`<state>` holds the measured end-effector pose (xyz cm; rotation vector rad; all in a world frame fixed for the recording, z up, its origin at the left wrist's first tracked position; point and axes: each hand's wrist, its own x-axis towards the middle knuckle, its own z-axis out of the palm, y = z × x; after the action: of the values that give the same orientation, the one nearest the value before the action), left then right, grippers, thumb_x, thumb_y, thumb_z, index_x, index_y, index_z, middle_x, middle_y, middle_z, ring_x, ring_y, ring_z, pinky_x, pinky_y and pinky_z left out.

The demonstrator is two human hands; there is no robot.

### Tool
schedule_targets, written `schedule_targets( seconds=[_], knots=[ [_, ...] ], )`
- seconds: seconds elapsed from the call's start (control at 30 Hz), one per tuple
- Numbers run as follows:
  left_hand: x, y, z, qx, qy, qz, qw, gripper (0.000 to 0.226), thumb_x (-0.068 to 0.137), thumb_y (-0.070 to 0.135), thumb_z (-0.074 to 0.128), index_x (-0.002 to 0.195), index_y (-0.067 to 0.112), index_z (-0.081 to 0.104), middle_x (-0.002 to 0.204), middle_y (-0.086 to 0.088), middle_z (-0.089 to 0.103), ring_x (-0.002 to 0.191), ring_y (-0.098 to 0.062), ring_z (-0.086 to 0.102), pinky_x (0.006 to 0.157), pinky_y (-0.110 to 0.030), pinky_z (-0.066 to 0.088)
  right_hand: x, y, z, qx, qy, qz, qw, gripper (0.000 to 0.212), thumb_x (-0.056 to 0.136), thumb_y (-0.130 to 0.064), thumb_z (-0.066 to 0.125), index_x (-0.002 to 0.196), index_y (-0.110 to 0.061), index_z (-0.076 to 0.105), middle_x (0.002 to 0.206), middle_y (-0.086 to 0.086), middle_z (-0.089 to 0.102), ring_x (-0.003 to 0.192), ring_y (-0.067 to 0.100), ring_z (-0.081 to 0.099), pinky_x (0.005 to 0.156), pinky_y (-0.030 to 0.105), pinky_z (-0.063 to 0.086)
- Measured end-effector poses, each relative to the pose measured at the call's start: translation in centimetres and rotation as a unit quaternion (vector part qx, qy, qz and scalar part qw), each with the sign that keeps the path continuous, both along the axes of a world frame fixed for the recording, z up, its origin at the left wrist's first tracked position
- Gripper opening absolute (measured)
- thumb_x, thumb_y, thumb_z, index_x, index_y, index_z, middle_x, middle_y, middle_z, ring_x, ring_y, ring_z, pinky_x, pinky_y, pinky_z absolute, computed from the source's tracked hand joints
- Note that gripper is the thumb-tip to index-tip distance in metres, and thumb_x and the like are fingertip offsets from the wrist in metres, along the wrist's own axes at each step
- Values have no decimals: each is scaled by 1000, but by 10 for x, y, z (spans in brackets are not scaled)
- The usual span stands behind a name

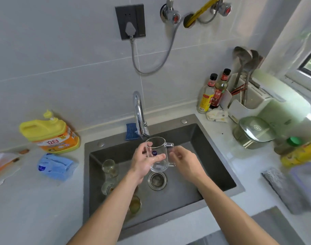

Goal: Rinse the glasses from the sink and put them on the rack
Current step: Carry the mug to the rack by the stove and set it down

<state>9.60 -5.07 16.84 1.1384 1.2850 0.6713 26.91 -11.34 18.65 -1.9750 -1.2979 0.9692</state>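
Observation:
A clear glass mug with a handle and a blue sticker is held upright over the dark sink, just under the chrome tap. My left hand grips its body, thumb and fingers around the glass. My right hand sits at the handle side with curled fingers touching the handle. Other glasses lie in the sink's left part: one near the back, one below it, one partly behind my left forearm. No rack shows clearly.
Yellow detergent jug and blue packet sit left of the sink. Sauce bottles, a utensil holder, a lidded pot and a grey mat are on the right counter. The drain strainer lies mid-sink.

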Motion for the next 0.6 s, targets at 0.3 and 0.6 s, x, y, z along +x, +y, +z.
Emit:
schedule_targets(
  seconds=[0.3, 0.6],
  knots=[
    [8, -11, 9, 36, -3, -227, 973, 81, 74, 8, 93, 139, 33, 50, 130, -5, 65, 125, -26, 65, 105, -48, 55, -14, -74, -4, 43, 17, -178, 983, 17, 104, -33, 56, 89, -29, 62, 85, -4, 71, 79, 24, 70, 72, 41, 56],
    [88, -82, 31, 54, -21, -392, 918, 72, 71, 10, 95, 133, 24, 64, 133, 10, 69, 120, -8, 66, 85, -12, 53, 28, -188, 9, 106, 33, -348, 931, 10, 102, -28, 61, 99, -27, 71, 94, -12, 75, 88, 8, 70, 85, 32, 58]
  ],
)
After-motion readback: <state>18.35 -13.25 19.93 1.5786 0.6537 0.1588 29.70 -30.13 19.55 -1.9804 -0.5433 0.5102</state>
